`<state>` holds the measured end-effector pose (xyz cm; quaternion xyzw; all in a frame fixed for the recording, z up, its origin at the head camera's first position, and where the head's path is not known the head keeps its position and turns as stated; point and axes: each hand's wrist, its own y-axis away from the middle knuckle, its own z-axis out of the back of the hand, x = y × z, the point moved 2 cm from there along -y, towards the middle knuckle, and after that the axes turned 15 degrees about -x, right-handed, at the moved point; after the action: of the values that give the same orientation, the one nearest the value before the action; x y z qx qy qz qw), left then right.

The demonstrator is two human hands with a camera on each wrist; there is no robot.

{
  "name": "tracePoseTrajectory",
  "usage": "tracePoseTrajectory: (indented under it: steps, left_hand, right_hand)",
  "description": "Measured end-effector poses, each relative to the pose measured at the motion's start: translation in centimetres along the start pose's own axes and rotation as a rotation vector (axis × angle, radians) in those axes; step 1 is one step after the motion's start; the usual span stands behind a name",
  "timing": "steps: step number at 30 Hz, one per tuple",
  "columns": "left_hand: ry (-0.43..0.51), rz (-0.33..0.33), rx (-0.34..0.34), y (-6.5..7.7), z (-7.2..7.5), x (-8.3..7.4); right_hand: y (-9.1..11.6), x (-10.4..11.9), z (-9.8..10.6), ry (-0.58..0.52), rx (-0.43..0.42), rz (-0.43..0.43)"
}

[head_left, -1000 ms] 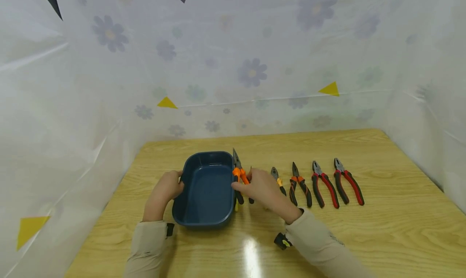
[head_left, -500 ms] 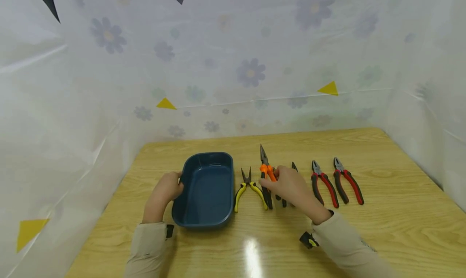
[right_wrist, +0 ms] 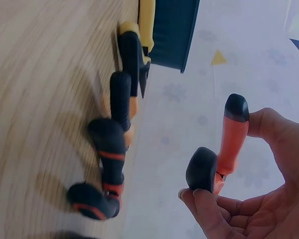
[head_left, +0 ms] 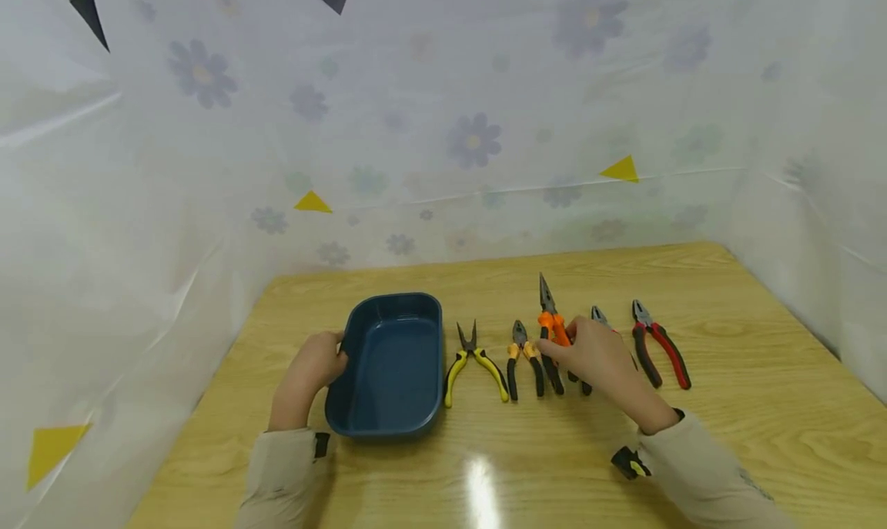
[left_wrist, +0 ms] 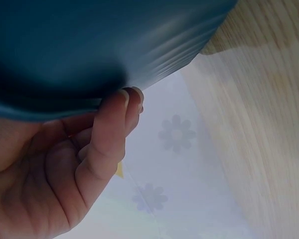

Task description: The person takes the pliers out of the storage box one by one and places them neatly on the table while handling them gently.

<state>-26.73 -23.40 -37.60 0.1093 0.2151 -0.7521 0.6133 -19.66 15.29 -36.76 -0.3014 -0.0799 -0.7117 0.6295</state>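
Observation:
My left hand (head_left: pixel 315 367) grips the left rim of a dark blue rectangular tray (head_left: pixel 383 429); in the left wrist view its fingers (left_wrist: pixel 107 129) meet the tray's edge. Orange-and-black long-nose pliers (head_left: pixel 547 317) are held by my right hand (head_left: pixel 599 359), nose pointing away from me. The right wrist view shows their handles (right_wrist: pixel 234 129) between thumb and fingers, raised off the table. Behind this hand, another pair of black-and-orange pliers (right_wrist: pixel 111 149) is mostly hidden in the head view. Close by on the left lie small yellow-and-black pliers (head_left: pixel 524 359).
Yellow long-nose pliers (head_left: pixel 493 371) lie with spread handles just right of the tray. On the right are red-and-black pliers (head_left: pixel 658 344), with a similar pair (head_left: pixel 599 313) partly covered by my right hand. The wooden table (head_left: pixel 416 483) backs onto a flowered white sheet (head_left: pixel 402 128).
My right hand has carried the orange-and-black pliers rightward from the tray's right edge, past the yellow and yellow-and-black pliers. My left hand and the tray stay in place.

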Motion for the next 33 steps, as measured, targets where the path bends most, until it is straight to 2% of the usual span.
tracePoseTrajectory:
  steps: [7, 12, 33]
  left_hand:
    - [0.016, 0.016, -0.018, 1.3, 0.9, 1.1]
    - [0.034, 0.024, -0.01, 1.7, 1.3, 1.6]
    - [0.019, 0.03, -0.011, 1.4, 1.4, 2.0]
  right_hand:
    - [-0.1, -0.9, -0.3, 0.006, -0.028, 0.017]
    - [-0.2, -1.4, -0.1, 0.021, -0.046, 0.006]
    - [-1.2, -6.7, 4.1, 0.079, -0.047, -0.04]
